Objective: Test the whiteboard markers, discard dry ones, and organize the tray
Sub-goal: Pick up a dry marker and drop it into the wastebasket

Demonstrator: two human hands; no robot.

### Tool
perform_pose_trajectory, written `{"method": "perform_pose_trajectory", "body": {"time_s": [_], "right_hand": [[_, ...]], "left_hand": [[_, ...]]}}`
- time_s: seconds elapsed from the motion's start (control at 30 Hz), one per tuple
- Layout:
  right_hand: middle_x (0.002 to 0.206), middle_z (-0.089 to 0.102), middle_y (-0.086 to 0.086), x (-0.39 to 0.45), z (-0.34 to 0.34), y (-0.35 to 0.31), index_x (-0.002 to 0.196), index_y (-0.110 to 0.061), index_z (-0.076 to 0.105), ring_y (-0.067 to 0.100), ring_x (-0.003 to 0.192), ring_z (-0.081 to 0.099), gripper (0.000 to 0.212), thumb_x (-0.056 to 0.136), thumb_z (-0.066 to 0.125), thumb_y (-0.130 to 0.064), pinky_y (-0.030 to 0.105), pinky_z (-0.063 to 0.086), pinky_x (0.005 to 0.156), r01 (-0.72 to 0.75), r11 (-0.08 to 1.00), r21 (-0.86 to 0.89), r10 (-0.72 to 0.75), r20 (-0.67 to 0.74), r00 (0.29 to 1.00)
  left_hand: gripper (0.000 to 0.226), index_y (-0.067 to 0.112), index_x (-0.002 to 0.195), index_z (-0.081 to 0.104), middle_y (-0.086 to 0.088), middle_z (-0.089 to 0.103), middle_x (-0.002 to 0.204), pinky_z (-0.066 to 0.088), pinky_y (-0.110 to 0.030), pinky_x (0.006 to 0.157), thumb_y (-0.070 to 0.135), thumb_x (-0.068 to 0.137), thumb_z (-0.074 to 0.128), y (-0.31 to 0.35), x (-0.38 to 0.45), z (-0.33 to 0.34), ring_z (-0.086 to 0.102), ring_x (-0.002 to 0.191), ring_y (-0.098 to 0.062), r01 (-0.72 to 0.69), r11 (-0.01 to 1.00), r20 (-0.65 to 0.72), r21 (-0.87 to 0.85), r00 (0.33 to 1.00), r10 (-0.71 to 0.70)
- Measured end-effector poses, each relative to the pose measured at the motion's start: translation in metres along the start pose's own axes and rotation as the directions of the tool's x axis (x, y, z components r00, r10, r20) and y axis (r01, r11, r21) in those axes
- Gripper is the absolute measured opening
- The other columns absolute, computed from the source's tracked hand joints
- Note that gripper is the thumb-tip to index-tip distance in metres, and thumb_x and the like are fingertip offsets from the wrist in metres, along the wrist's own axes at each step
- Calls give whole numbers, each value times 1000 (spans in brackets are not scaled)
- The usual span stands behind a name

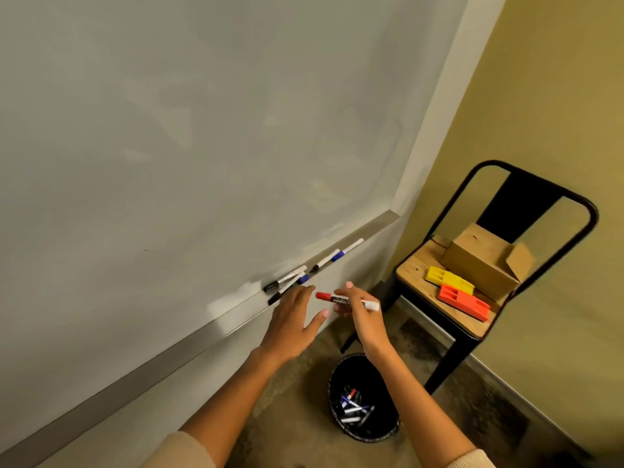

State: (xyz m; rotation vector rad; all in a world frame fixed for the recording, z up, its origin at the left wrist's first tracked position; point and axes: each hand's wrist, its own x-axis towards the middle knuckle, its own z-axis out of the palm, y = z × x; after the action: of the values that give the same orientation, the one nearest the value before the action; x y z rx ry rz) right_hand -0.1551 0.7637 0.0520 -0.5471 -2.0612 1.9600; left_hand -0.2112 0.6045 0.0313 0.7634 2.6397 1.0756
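A person's right hand pinches a red-capped marker level before the whiteboard, cap pointing left. The left hand reaches forward with fingers spread and holds nothing, its fingertips just beside the cap and near the markers lying in the tray. Below the hands, a black bin holds discarded markers.

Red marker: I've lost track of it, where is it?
Head view, centre: the right hand holds the red marker, capped, just below the tray.
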Motion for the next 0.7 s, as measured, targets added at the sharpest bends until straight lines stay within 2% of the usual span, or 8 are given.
{"method": "perform_pose_trajectory", "body": {"time_s": [0.07,0.13,0.23,0.3,0.4,0.47,0.6,0.7], "right_hand": [[99,77,-4,-2,-16,26,103,-18,76,12,93,70,33,102,51,-39,34,58,86,39,994,-106,-40,-11,999],[111,74,-13,-6,-31,49,113,-28,73,4,104,67,24,101,54,-38,31,55,93,45,968,-246,-51,-19,999],[127,66,-12,-12,-51,81,131,-29,63,3,114,61,33,99,58,-36,18,51,94,22,918,-396,-33,-21,999],[135,61,-12,-16,-61,102,138,-28,57,6,121,57,41,99,58,-38,20,45,99,-4,871,-491,-10,-25,1000],[139,57,-12,-18,-75,130,142,-31,51,14,129,51,47,98,55,-45,29,39,104,-72,787,-613,44,-60,997],[139,56,-9,-19,-83,141,145,-33,47,18,130,50,53,96,54,-51,37,41,106,-117,731,-672,82,-84,993],[147,47,-3,-16,-96,155,151,-37,35,22,136,45,78,82,47,-74,47,41,109,-201,630,-750,133,-151,980],[155,36,3,-13,-102,157,155,-33,27,26,142,36,81,88,55,-66,49,35,114,-251,620,-743,179,-177,968]], "left_hand": [[74,26,152,22,0,21,160,26,-42,117,68,92,29,-11,1,19,17,147,-20,-10,985,77,173,997,-3],[91,25,153,19,-2,15,162,17,-46,119,80,81,7,-21,1,35,9,150,-24,-35,960,121,277,993,1],[108,23,154,17,-4,7,164,8,-49,120,86,70,-12,-31,4,56,0,151,-26,-62,940,179,336,984,1],[112,24,154,15,-4,3,164,7,-50,120,86,66,-17,-32,6,66,-3,151,-26,-76,921,218,381,976,-10],[105,23,154,15,-6,1,164,7,-51,120,84,71,-7,-31,10,80,-4,151,-27,-83,909,274,409,961,-36],[94,22,154,15,-7,2,164,7,-52,120,79,80,2,-30,12,89,-5,151,-28,-87,903,296,420,954,-46],[70,21,154,16,-8,2,164,8,-53,121,60,97,30,-31,16,103,-5,151,-28,-97,893,327,439,943,-58],[69,20,154,17,-9,2,164,8,-53,121,58,98,32,-33,20,105,-4,151,-29,-95,898,331,429,942,-58]]}}
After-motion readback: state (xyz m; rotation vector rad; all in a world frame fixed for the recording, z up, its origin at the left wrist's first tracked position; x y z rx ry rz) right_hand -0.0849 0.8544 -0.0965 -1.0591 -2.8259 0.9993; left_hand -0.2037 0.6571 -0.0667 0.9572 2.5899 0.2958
